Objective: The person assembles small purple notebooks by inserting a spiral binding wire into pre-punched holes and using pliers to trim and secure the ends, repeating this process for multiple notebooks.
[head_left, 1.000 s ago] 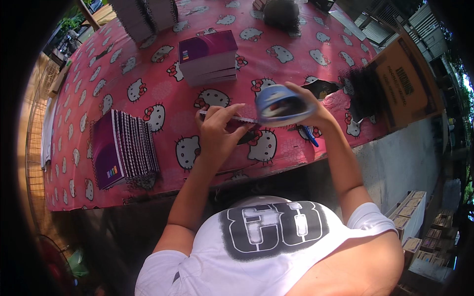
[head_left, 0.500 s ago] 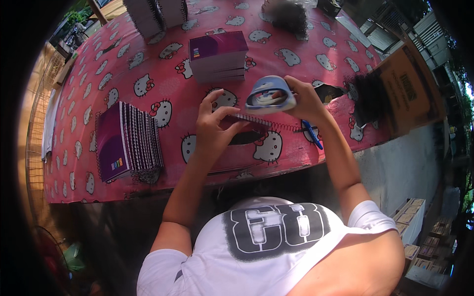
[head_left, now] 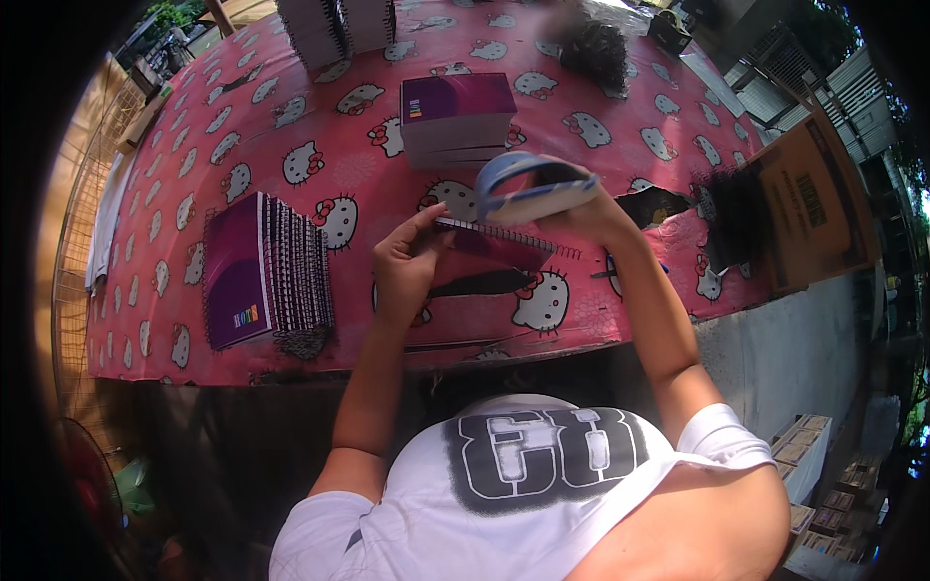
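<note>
My left hand [head_left: 405, 263] pinches the left end of a purple notebook [head_left: 504, 248] by its bound edge. Along that edge runs a dark wire coil [head_left: 523, 235], its loose end sticking out past the notebook on the right. My right hand [head_left: 591, 215] grips a blue and white slipper [head_left: 538, 201] just above the coil; whether the two touch I cannot tell. Some of the right fingers are hidden by the slipper. Behind lies a block of purple-covered books [head_left: 457, 102], and to the left a stack of coil-bound purple notebooks [head_left: 262, 271].
A pink cat-print tablecloth [head_left: 310, 228] covers the table, with dark tears in it. Further back are upright white notebook stacks [head_left: 368, 24] and a dark pile of coils [head_left: 596, 58]. At right, an orange-brown carton [head_left: 809, 203] stands beside more black coils [head_left: 727, 218].
The slipper has tilted and turned in my right hand, close to the coil. My left hand has closed more on the notebook's end. The whole view has shifted slightly.
</note>
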Demonstrator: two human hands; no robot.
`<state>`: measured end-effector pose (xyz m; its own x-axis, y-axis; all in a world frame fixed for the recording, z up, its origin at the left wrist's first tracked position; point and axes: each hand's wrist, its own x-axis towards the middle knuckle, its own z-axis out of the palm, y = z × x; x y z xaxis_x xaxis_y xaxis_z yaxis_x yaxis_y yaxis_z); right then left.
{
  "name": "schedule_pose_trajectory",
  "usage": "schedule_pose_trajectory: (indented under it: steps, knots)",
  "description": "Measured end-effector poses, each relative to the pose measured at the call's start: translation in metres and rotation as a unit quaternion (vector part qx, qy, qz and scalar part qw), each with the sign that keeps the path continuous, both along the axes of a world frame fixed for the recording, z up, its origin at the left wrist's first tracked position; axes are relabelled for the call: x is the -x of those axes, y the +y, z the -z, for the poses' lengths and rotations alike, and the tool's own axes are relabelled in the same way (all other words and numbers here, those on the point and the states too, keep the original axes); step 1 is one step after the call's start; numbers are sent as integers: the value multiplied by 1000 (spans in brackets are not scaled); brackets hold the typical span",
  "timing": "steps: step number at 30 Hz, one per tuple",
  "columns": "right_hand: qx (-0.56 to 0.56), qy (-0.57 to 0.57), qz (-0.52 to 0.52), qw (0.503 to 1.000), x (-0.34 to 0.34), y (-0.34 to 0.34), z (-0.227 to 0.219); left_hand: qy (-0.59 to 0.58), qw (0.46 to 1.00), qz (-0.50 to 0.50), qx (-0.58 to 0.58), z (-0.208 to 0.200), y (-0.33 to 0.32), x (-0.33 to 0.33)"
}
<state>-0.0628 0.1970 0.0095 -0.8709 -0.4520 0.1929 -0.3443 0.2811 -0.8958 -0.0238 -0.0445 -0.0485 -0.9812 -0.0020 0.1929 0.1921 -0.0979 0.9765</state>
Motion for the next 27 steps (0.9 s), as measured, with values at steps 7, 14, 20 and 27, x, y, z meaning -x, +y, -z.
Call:
schedule_pose_trajectory:
  steps: [7, 14, 20, 27]
  knots:
    - [-300, 130, 396, 858, -3, 31, -3, -64, 997, 40, -9, -6, -10, 3]
    - [-405, 185, 424, 789, -52, 129, 58, 62, 995, -28, -74, -10, 13, -9]
    - [-424, 190, 358, 810, -123, 60, 74, 172, 974, -54, 135, -8, 29, -31]
    - [-138, 95, 172, 971, -122, 2, 16, 186, 970, -68, 139, -6, 37, -34]
